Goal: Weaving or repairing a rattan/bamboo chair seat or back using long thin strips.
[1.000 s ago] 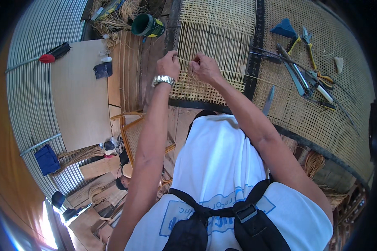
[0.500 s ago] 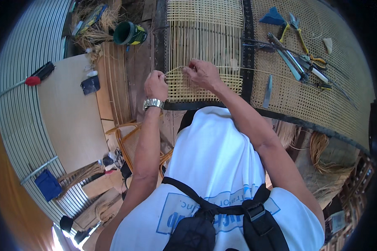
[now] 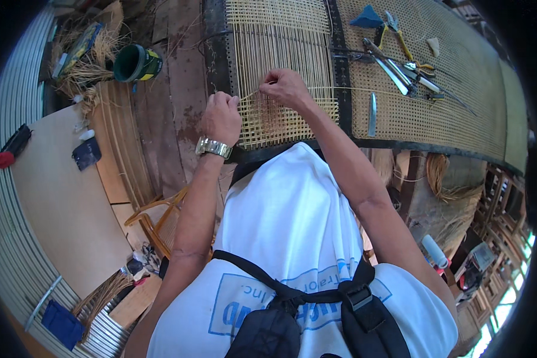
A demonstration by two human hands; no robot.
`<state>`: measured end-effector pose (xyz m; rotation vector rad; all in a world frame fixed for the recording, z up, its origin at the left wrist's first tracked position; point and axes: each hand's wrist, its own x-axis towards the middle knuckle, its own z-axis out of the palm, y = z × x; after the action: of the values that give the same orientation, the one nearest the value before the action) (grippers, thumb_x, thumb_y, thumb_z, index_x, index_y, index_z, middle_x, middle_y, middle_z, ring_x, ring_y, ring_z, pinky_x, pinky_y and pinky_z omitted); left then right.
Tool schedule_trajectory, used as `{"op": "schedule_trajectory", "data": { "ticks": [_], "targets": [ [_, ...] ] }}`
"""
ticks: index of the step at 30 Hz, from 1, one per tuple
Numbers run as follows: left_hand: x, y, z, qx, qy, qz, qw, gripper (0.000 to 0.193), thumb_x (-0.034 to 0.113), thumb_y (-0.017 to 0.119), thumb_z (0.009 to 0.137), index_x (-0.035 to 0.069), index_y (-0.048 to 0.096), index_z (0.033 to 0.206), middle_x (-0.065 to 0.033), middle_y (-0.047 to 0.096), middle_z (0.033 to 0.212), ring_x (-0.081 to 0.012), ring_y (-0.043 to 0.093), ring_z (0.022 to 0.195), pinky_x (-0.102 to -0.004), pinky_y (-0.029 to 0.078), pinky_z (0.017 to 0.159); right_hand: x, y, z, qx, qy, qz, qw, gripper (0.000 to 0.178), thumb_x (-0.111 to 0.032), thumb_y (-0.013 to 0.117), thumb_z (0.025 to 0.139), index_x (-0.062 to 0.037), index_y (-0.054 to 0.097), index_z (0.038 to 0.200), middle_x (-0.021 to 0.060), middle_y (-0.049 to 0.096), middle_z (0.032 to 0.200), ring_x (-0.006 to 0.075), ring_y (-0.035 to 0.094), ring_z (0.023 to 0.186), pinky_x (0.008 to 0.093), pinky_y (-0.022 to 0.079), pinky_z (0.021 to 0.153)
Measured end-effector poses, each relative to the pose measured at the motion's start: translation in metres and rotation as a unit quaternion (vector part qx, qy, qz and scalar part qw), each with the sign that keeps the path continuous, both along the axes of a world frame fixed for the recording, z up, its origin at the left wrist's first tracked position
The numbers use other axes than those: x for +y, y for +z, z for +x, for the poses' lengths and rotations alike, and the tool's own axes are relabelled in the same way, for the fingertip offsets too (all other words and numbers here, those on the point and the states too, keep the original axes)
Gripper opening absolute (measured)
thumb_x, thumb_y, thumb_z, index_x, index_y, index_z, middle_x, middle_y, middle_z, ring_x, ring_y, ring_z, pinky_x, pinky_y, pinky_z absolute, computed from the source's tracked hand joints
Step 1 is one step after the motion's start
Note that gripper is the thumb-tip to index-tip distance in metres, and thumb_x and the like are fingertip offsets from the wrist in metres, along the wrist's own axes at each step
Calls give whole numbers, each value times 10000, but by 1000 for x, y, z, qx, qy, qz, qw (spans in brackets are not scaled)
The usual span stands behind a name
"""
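Over the left edge of a cane panel, my left hand, with a metal watch at its wrist, is closed on a thin pale cane strand. My right hand pinches the same strand farther right, above the panel. From there the strand runs on rightward across the dark frame bar. The near part of the cane weave is a crossed grid; beyond my hands, mostly lengthwise strands show. My fingers hide exactly where the strand passes.
On the finished cane mesh to the right lie a flat blade, yellow-handled pliers, other tools and a blue scrap. A green bucket stands at left. A rattan chair is by my left arm.
The view has shifted and turned, so the panel and tools appear farther left. Both hands stay closed on the strand near the same part of the panel.
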<state>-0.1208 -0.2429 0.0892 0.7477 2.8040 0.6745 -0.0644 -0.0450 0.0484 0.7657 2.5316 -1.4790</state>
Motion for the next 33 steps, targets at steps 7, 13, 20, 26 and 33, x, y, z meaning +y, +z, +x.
{"op": "schedule_trajectory", "data": {
  "ticks": [7,13,20,26,33],
  "targets": [
    [-13,9,-7,-54,-58,2,997,248,294,563,992,53,571,933,-172,631,918,-393,619,882,-505,493,743,4,1,-27,-94,38,-6,995,223,-271,707,746,-60,751,805,141,687,717,279,671,653,386,549,654],
    [-22,-1,-3,-56,-51,60,995,251,287,579,984,46,572,914,-176,639,888,-395,624,855,-505,490,724,26,11,-37,-220,222,-33,949,172,-179,747,727,-12,704,725,82,589,626,178,555,553,324,424,506],
    [-30,-6,-11,-29,-27,73,997,254,292,579,982,45,573,920,-178,642,886,-412,621,835,-518,488,704,-17,26,39,16,33,-6,999,170,-229,779,815,-75,741,876,91,656,707,207,614,645,337,477,596],
    [-34,9,-40,-110,-115,69,985,313,293,641,951,29,615,785,-136,636,860,-348,618,732,-423,489,653,-19,21,42,233,39,292,927,159,-142,776,819,-83,737,961,95,631,996,266,641,842,361,523,737],
    [-15,0,-44,-364,-172,277,872,187,193,664,971,17,640,913,18,641,905,-75,520,702,-246,452,657,-29,15,49,208,23,122,970,159,-86,717,833,-59,700,988,117,637,940,330,663,815,419,539,714]
  ]
}}
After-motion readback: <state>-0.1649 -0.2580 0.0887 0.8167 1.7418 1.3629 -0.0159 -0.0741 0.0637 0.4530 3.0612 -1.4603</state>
